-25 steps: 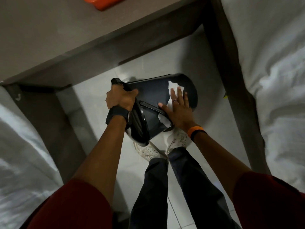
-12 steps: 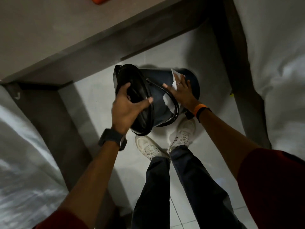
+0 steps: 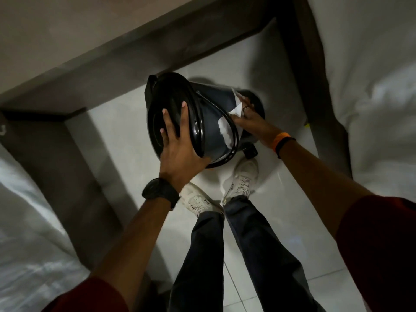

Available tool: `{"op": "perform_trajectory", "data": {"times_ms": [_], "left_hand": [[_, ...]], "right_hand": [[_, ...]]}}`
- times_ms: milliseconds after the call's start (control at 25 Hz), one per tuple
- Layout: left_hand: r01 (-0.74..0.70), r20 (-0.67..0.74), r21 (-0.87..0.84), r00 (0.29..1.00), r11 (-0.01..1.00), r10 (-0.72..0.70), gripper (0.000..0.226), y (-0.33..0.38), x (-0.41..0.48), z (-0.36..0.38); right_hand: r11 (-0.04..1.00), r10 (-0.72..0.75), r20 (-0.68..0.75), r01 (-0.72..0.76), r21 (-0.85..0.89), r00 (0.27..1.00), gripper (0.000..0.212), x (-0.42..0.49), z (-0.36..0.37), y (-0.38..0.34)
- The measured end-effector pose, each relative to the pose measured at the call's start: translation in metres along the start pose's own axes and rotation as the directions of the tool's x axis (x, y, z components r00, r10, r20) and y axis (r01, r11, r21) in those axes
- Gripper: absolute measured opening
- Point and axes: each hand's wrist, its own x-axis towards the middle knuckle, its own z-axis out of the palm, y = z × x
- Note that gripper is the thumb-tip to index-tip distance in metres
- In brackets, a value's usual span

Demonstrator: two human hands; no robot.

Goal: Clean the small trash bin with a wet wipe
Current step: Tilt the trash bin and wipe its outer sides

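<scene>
A small black trash bin [image 3: 211, 113] with a glossy domed lid and a thin wire handle is tilted over the floor, lid toward the left. My left hand [image 3: 180, 143] lies spread over the lid and its lower rim, holding the bin. My right hand [image 3: 249, 120] presses a white wet wipe [image 3: 234, 110] flat against the bin's right side, fingers stretched out over it. Part of the wipe shows below the wire handle.
A grey table [image 3: 67, 41] spans the top, its legs at left and right. White bedding [image 3: 371, 75] lies to the right and lower left. My feet in white shoes [image 3: 240, 181] stand on the pale tiled floor just under the bin.
My left hand let go of the lid's top edge and now lies flat over the lid lower down. The bin turned its lid more toward me. My right hand slid the wipe rightward around the side.
</scene>
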Motion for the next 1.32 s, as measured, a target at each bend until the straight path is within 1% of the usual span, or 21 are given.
{"op": "perform_trajectory", "data": {"times_ms": [120,200,240,280,320,360,400,440,520,560,600,680,760,840,920,1000,1040,1120,1200,1280,1320], "left_hand": [[0.051,0.035,0.105,0.998,0.993,-0.055,0.129,0.007,0.013,-0.020],[0.063,0.056,0.164,0.996,0.984,-0.073,0.119,0.015,0.019,-0.033],[0.085,0.055,0.166,0.994,0.982,-0.095,0.114,0.016,0.022,-0.041],[0.127,0.050,0.138,0.990,0.982,-0.135,0.109,0.017,0.024,-0.050],[0.186,0.051,0.079,0.980,0.979,-0.191,0.104,0.017,0.027,-0.060],[0.257,0.066,0.003,0.964,0.966,-0.257,0.098,0.016,0.031,-0.072],[0.329,0.101,-0.074,0.942,0.941,-0.321,0.087,0.016,0.034,-0.083],[0.390,0.149,-0.151,0.917,0.908,-0.369,0.072,0.015,0.037,-0.092],[0.460,0.241,-0.285,0.884,0.841,-0.401,0.037,0.015,0.037,-0.105],[0.469,0.258,-0.315,0.879,0.825,-0.401,0.029,0.015,0.035,-0.107],[0.465,0.258,-0.322,0.881,0.824,-0.396,0.028,0.015,0.032,-0.106],[0.437,0.221,-0.312,0.897,0.844,-0.382,0.039,0.016,0.029,-0.101],[0.403,0.181,-0.292,0.914,0.867,-0.363,0.039,0.019,0.033,-0.097],[0.408,0.205,-0.261,0.909,0.875,-0.363,0.033,0.024,0.038,-0.098],[0.423,0.254,-0.208,0.894,0.882,-0.369,0.038,0.025,0.042,-0.102],[0.418,0.283,-0.134,0.885,0.898,-0.369,0.039,0.026,0.044,-0.099],[0.403,0.286,-0.102,0.888,0.910,-0.361,0.038,0.026,0.043,-0.095],[0.389,0.257,-0.062,0.896,0.919,-0.362,0.035,0.024,0.044,-0.083],[0.406,0.198,-0.070,0.901,0.911,-0.386,0.033,0.021,0.046,-0.076],[0.403,0.113,-0.103,0.913,0.909,-0.392,0.031,0.020,0.049,-0.074],[0.402,0.073,-0.139,0.916,0.905,-0.396,0.040,0.019,0.047,-0.072]], "right_hand": [[1.000,-0.011,0.053,0.010,0.005,0.999,0.067,-0.017,0.002,0.001],[0.998,-0.064,0.093,0.066,-0.015,0.994,0.055,-0.029,0.010,-0.002],[0.991,-0.109,0.097,0.116,-0.068,0.989,0.055,-0.035,0.014,-0.003],[0.973,-0.159,0.093,0.172,-0.156,0.983,0.066,-0.042,0.018,-0.002],[0.940,-0.176,0.087,0.194,-0.280,0.980,0.086,-0.051,0.024,0.001],[0.884,-0.174,0.069,0.187,-0.429,0.982,0.104,-0.060,0.033,0.006],[0.793,-0.217,0.038,0.199,-0.576,0.975,0.115,-0.070,0.042,0.009],[0.678,-0.303,0.029,0.237,-0.696,0.953,0.118,-0.080,0.052,0.011],[0.470,-0.443,0.051,0.281,-0.837,0.895,0.116,-0.095,0.062,0.013],[0.419,-0.468,0.034,0.255,-0.871,0.883,0.115,-0.097,0.060,0.012],[0.417,-0.458,-0.014,0.201,-0.886,0.889,0.115,-0.096,0.053,0.012],[0.534,-0.368,-0.156,0.071,-0.843,0.917,0.122,-0.090,0.039,0.010],[0.646,-0.276,-0.229,0.004,-0.763,0.933,0.134,-0.087,0.035,0.006],[0.698,-0.233,-0.194,0.025,-0.716,0.953,0.142,-0.082,0.038,0.003],[0.728,-0.207,-0.102,0.084,-0.681,0.973,0.145,-0.076,0.040,0.003],[0.779,-0.137,-0.005,0.104,-0.619,0.991,0.147,-0.068,0.038,0.005],[0.783,-0.109,0.049,0.117,-0.610,0.993,0.148,-0.063,0.038,0.006],[0.737,-0.132,0.149,0.197,-0.646,0.980,0.147,-0.052,0.042,0.008],[0.733,-0.161,0.167,0.231,-0.639,0.973,0.143,-0.041,0.049,0.011],[0.765,-0.139,0.125,0.187,-0.616,0.982,0.145,-0.035,0.048,0.010],[0.777,-0.151,0.103,0.183,-0.603,0.983,0.145,-0.033,0.044,0.010]]}}
